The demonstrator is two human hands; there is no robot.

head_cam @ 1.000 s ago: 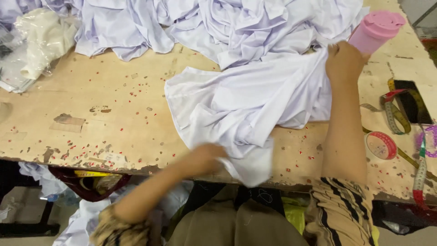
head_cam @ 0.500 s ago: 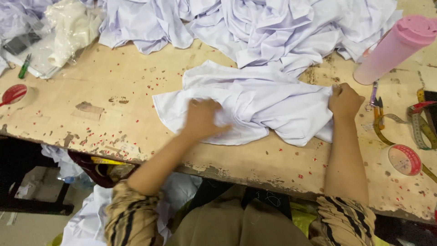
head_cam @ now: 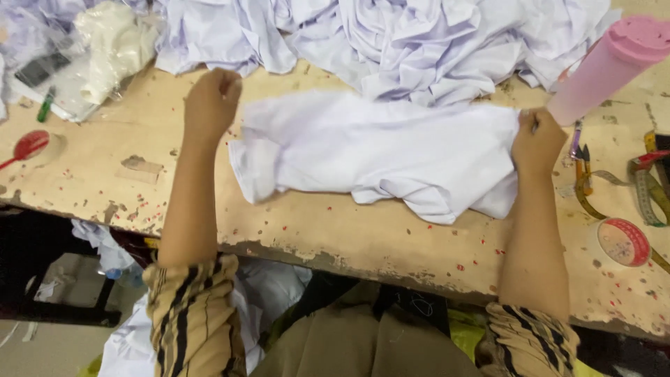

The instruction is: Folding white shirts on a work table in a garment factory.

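White cotton-like fabric, a crumpled white garment (head_cam: 377,153), lies stretched across the middle of the worn wooden bench (head_cam: 314,230), between the two hands. The left hand (head_cam: 211,103) is closed into a loose fist at the upper left edge of the garment, fingers curled in; if it pinches the cloth I cannot tell, because the fingers hide the contact. The right hand (head_cam: 537,139) is closed on the right edge of the same garment and pinches the fabric between thumb and fingers. Both forearms are bare, with striped tan and black sleeves pushed up near the bench edge.

Just beside the right hand stands a tall pink plastic tumbler (head_cam: 607,66), tilted in the view. Further right lie a roll of tape with red inside (head_cam: 623,242) and a yellow measuring tape (head_cam: 652,188). Behind the garment is a big pile of white clothes (head_cam: 419,42). At far left rests a red plastic spoon (head_cam: 26,148).
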